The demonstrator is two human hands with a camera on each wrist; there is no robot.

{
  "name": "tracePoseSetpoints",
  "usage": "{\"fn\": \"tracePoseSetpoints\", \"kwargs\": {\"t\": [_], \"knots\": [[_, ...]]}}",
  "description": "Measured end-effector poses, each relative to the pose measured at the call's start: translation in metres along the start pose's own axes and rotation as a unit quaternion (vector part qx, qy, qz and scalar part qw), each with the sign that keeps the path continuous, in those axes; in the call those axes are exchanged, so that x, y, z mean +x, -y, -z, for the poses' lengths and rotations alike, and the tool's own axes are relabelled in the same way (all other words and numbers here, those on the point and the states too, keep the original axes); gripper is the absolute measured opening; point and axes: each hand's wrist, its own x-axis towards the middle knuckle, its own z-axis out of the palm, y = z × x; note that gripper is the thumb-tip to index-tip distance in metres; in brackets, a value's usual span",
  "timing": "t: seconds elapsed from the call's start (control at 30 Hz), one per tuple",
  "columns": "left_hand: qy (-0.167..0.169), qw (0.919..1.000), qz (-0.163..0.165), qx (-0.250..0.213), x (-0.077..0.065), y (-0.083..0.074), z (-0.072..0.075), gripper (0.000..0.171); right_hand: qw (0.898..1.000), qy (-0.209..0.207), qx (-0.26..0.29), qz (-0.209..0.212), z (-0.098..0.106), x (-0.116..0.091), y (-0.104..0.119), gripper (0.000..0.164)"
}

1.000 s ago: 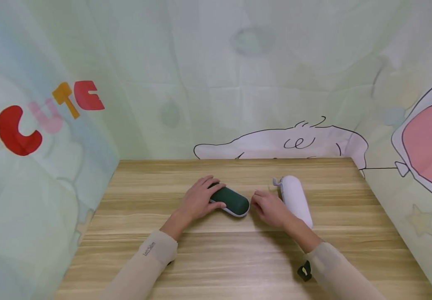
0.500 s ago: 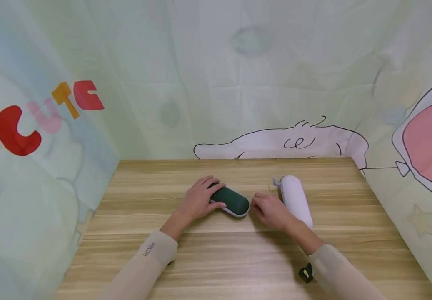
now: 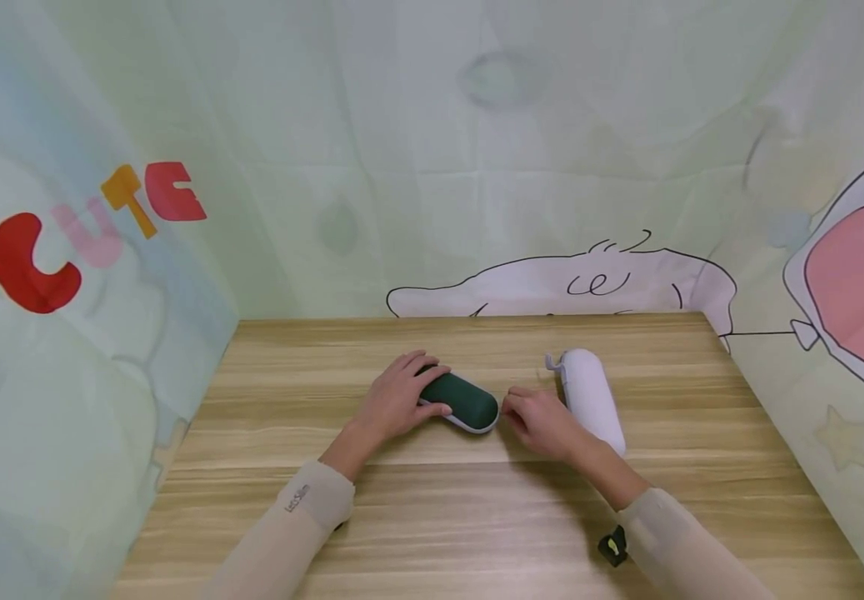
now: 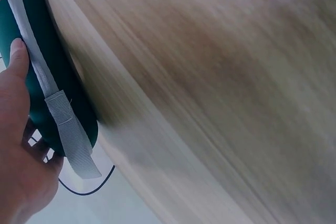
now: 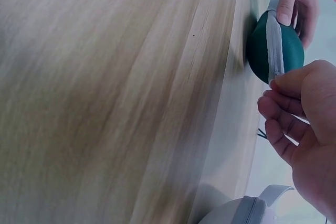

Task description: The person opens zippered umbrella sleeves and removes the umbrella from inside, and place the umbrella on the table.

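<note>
A dark green zip case (image 3: 465, 402) with a pale grey zipper band lies slantwise on the wooden table. My left hand (image 3: 394, 396) grips its far left end, thumb on the near side and fingers over the top. A grey fabric loop (image 4: 73, 140) hangs from that end in the left wrist view. At the opposite end, my right hand (image 3: 544, 423) pinches the zipper pull between thumb and forefinger, its other fingers loosely curled. The zipper (image 5: 275, 51) runs shut along the side seen in the right wrist view; the pull itself is mostly hidden by the fingertips.
Just right of my right hand lies a lavender zip case (image 3: 591, 400) with a small loop at its far end. A small black object (image 3: 613, 547) shows beside my right sleeve. Printed cloth walls (image 3: 289, 208) close off the table's back and sides.
My right hand has shifted very slightly toward me, still at the end of the green case. The left hand and both cases stay in place.
</note>
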Motion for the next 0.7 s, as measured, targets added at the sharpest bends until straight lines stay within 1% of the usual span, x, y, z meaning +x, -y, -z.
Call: {"fn": "tracePoseSetpoints", "kwargs": {"t": [0.37, 0.7], "knots": [[-0.004, 1.0, -0.001, -0.001, 0.0, -0.001, 0.0, 0.072, 1.0, 0.001, -0.001, 0.001, 0.001, -0.001, 0.004, 0.01], [-0.008, 0.9999, 0.006, -0.008, 0.0, -0.002, 0.001, 0.072, 1.0, 0.007, 0.0, -0.004, 0.001, 0.0, 0.01, 0.009]]}}
